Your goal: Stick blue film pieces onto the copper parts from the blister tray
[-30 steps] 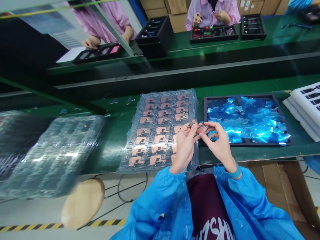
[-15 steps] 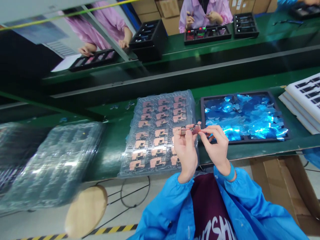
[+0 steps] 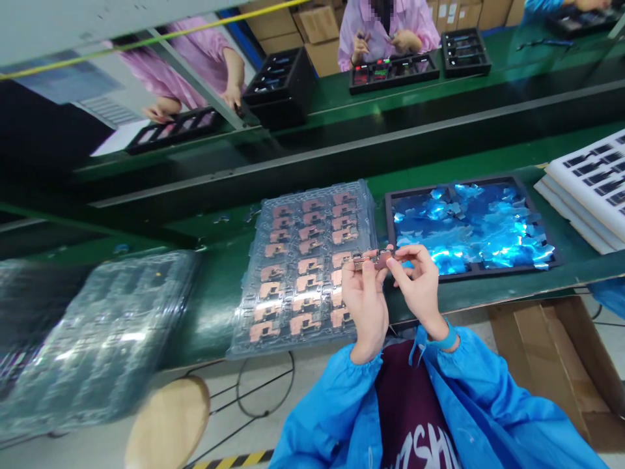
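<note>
So both hands are up close together, pinching one small copper-coloured part (image 3: 374, 258) between them. The left hand (image 3: 364, 303) has its thumb and fingertips closed on the left end, with the other fingers curled in. The right hand (image 3: 417, 283) grips the right end the same way, and there's a blue band (image 3: 444, 340) on that wrist. The part lies roughly level, in the air over the right edge of the clear tray (image 3: 244, 329), just beside the black tray (image 3: 388, 218).

The clear tray sits on the green bench (image 3: 215, 299) with rows of the same copper parts in its pockets. The black tray to its right is full of shiny blue scraps (image 3: 469, 225). Further right there's a stack of white trays (image 3: 586, 179). Off to the left is a blurry pile of more clear trays (image 3: 97, 332).

Down below are a round stool (image 3: 168, 423) and a cardboard box (image 3: 547, 352). Across the line, two people in pink (image 3: 390, 26) are working at dark trays of their own.
</note>
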Motion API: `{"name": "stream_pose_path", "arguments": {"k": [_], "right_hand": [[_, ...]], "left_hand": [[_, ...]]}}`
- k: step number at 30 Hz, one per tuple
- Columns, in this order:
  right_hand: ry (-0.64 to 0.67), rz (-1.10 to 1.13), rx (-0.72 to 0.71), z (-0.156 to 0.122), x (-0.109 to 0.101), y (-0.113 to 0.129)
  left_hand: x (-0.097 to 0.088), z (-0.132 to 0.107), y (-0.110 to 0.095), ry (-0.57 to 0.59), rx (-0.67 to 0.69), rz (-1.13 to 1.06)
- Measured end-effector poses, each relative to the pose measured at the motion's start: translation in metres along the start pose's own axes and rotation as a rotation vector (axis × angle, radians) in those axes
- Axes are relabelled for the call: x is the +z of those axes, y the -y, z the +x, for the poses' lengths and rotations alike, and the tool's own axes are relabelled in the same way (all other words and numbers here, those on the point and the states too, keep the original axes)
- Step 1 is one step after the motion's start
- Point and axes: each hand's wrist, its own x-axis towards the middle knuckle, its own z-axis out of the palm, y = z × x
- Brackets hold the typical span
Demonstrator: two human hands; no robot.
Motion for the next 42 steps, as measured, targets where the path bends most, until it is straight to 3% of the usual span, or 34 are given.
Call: {"name": "stream_pose_path", "arguments": {"k": [7, 15, 18, 21, 24, 26, 28, 30, 33, 38, 40, 42], "right_hand": [[0.154, -0.241, -0.205, 0.013, -0.014, 0.006], [0.142, -0.287, -0.368, 0.010, -0.023, 0.002], [0.127, -0.319, -0.393, 0.013, -0.026, 0.001], [0.105, -0.249, -0.320, 0.020, -0.033, 0.002], [0.069, -0.218, -0.267, 0.025, -0.042, 0.004], [0.061, -0.250, -0.258, 0.027, -0.048, 0.006], [0.081, -0.303, -0.254, 0.028, -0.053, 0.006], [0.106, -0.353, -0.256, 0.030, -0.058, 0.006], [0.105, -0.386, -0.259, 0.033, -0.065, 0.005], [0.091, -0.390, -0.219, 0.040, -0.072, 0.001], [0.096, -0.384, -0.204, 0.043, -0.072, -0.002], [0.105, -0.369, -0.200, 0.044, -0.072, -0.004]], "left_hand": [[-0.001, -0.001, -0.003, 0.019, -0.093, -0.038], [-0.006, -0.007, -0.009, 0.015, -0.167, 0.047], [-0.010, 0.000, -0.021, 0.072, -0.188, 0.083], [-0.019, 0.041, -0.045, 0.247, -0.108, 0.311], [-0.029, 0.121, -0.064, 0.390, 0.160, 0.687], [-0.033, 0.180, -0.064, 0.467, 0.289, 0.910], [-0.033, 0.230, -0.054, 0.532, 0.247, 1.005], [-0.031, 0.263, -0.040, 0.550, 0.169, 1.022], [-0.030, 0.284, -0.022, 0.574, 0.215, 1.083], [-0.034, 0.286, -0.014, 0.584, 0.577, 1.243], [-0.025, 0.288, -0.012, 0.526, 0.685, 1.269], [-0.003, 0.295, -0.007, 0.529, 0.764, 1.318]]}}
